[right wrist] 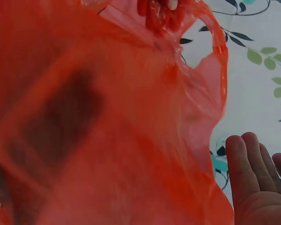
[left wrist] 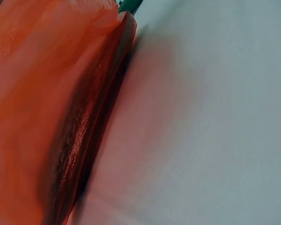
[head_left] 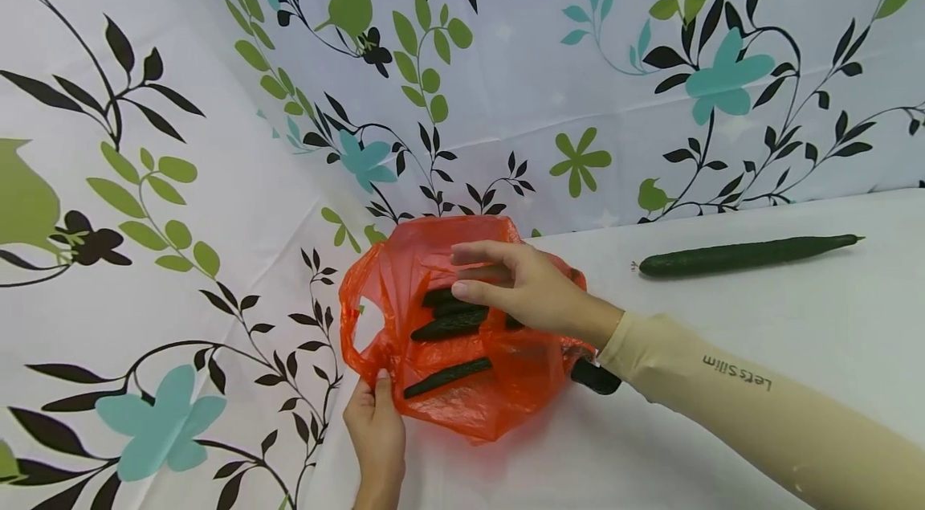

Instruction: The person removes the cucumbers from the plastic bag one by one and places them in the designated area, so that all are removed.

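A thin red plastic bag [head_left: 470, 418] lies spread on the white table with its mouth toward the left. Several dark green cucumbers [head_left: 450, 325] are inside it, and one more cucumber [head_left: 448, 377] lies apart near the bag's front side. My left hand [head_left: 379, 426] pinches the bag's edge by the handle loop between thumb and fingers. Over the bag's opening is my right hand [head_left: 523, 289], fingers extended and nothing held. In the right wrist view, the straight fingers [right wrist: 255, 168] show beside the bag's edge. The left wrist view shows a dark shape through the red plastic [left wrist: 18, 117].
A long cucumber [head_left: 747, 255] lies alone on the white table [head_left: 759, 325] at the right. A dark rounded end [head_left: 595, 377] sticks out from the bag below the right wrist. Patterned cloth [head_left: 506, 108] hangs behind and to the left.
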{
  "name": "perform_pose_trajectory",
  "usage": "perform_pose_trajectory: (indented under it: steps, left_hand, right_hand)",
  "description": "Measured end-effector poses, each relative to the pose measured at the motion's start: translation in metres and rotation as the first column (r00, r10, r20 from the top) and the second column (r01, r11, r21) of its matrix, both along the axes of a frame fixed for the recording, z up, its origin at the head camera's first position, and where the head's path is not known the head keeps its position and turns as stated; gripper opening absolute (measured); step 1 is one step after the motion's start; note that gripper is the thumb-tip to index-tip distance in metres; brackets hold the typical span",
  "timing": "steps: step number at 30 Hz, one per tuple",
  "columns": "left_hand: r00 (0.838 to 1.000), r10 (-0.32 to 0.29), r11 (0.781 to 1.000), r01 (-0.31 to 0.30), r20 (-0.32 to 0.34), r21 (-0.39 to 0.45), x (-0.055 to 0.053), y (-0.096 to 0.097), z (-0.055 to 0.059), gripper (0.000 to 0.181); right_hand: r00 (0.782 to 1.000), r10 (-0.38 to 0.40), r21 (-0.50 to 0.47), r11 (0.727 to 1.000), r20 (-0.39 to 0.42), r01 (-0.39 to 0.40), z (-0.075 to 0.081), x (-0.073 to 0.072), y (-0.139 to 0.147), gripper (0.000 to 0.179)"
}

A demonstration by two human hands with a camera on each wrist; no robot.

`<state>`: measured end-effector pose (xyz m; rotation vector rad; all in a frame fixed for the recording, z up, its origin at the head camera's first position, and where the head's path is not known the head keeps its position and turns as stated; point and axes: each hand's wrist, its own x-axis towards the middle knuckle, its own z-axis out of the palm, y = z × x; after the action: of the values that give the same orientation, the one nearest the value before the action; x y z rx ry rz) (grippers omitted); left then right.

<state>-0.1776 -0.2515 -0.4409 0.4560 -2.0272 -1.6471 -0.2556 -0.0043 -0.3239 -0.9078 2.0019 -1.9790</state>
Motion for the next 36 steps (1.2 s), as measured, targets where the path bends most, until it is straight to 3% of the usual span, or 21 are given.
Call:
perform_pose_trajectory:
  steps: [6,12,19,25,31,36]
  left_hand:
    - [1.000,-0.024,1.000,0.024,0.000,0.008,0.001,0.003,-0.005,0.033]
    - [1.000,-0.026,1.000,0.026,-0.008,-0.008,0.002,0.003,-0.005,0.034]
    - [1.000,-0.027,0.999,0.027,0.004,-0.019,0.001,0.000,-0.007,0.035]
    - [0.999,-0.041,0.999,0.041,0.015,-0.011,0.001,-0.003,-0.007,0.036]
    - [0.999,-0.043,0.999,0.043,-0.016,-0.006,0.000,-0.004,-0.008,0.034]
    - [0.999,-0.040,0.999,0.040,-0.025,-0.006,0.000,-0.004,-0.009,0.034]
  right_hand:
    - [0.999,-0.026,0.121,0.992,0.021,0.024,-0.015,-0.002,-0.024,0.060]
    - [0.997,-0.024,0.165,0.986,0.069,0.012,-0.028,-0.003,-0.041,0.061]
    - [1.000,-0.024,0.259,0.966,0.001,0.023,-0.042,-0.003,-0.056,0.061]
    - [0.998,0.004,0.397,0.917,-0.064,0.022,-0.054,-0.006,-0.070,0.064]
    - [0.989,0.024,0.517,0.854,-0.146,0.056,-0.059,-0.006,-0.080,0.063]
    - [0.987,0.020,0.584,0.808,-0.160,0.078,-0.065,-0.010,-0.084,0.060]
